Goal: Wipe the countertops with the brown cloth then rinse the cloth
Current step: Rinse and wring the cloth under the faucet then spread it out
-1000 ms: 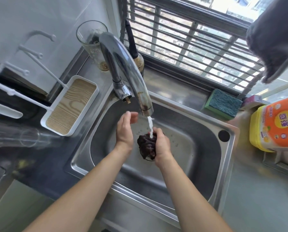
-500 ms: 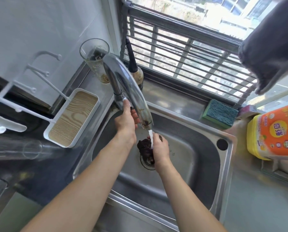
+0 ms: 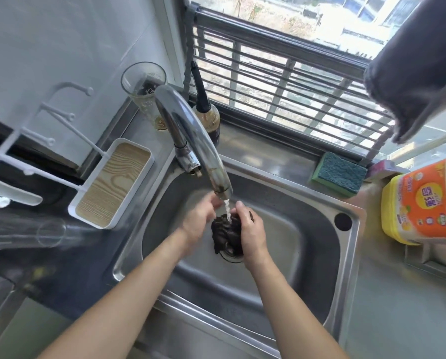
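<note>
Barred window [image 3: 281, 81] at twelve o'clock, bright daylight beyond, bare ground and buildings outside. White tiled wall [image 3: 61, 40] from nine to eleven o'clock. Steel counter [image 3: 398, 320] at four o'clock, with a darker stretch at eight. Green sponge [image 3: 338, 173] on the ledge at two o'clock, just below the bars. Yellow and orange jug [image 3: 424, 200] at three o'clock. Grey towel [image 3: 419, 63] hanging at one o'clock. White rack [image 3: 35, 151] with a wood-grain tray [image 3: 113, 182] at nine o'clock; clear glass [image 3: 145, 92] near eleven.
</note>
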